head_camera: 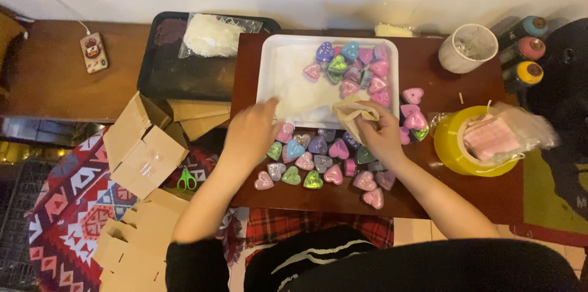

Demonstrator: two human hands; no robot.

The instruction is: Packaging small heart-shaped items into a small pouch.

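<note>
Right hand (381, 136) pinches a small beige cloth pouch (350, 111) at the white plastic tray's (267, 78) near edge — left hand (250, 133), fingers loosely spread and empty, nearer the glittery heart-shaped tins (312, 160) just below.

— What sits at the back of the table (484, 197)?
— A tray (269, 65) near the back edge, with heart tins (355, 65) piled in its right half. A cup (467, 48) stands toward the back right corner, 3 spray cans (522, 48) just right of it.
— And in front?
— More loose hearts (318, 163) lie between the tray and the front edge. The left hand (248, 136) rests over the tray's front rim; the right hand (380, 136) holds a small pouch (354, 113) there. A tape roll (459, 145) lies by the right edge.
— Off the table?
— Folded boxes (144, 151) and scissors (187, 180) lie left, on the floor.
</note>
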